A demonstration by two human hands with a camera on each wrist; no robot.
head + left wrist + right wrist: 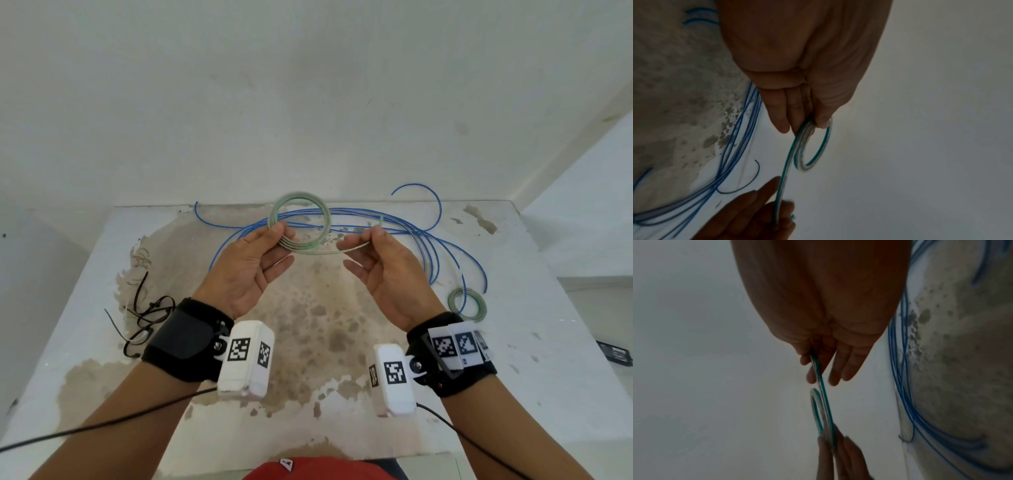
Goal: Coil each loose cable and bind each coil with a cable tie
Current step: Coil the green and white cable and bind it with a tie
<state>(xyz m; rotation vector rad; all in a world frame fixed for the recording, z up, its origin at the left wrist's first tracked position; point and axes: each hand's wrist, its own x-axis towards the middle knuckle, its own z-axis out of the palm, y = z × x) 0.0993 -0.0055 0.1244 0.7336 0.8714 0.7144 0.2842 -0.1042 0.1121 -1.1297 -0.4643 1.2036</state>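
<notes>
A person's left hand point(248, 265) pinches a green-and-white cable coil point(299, 222) above the stained table point(534, 308), while the right hand point(383, 270) grips its free end; loose blue cable point(445, 243), a second coil point(467, 305) and black cable ties point(147, 318) lie around.

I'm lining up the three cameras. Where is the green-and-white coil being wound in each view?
Head: green-and-white coil upper centre, pinched by the left hand.
Left wrist: centre, below the fingertips.
Right wrist: lower centre, seen edge-on.
Shared landmark: the loose blue cable on the table.
</notes>
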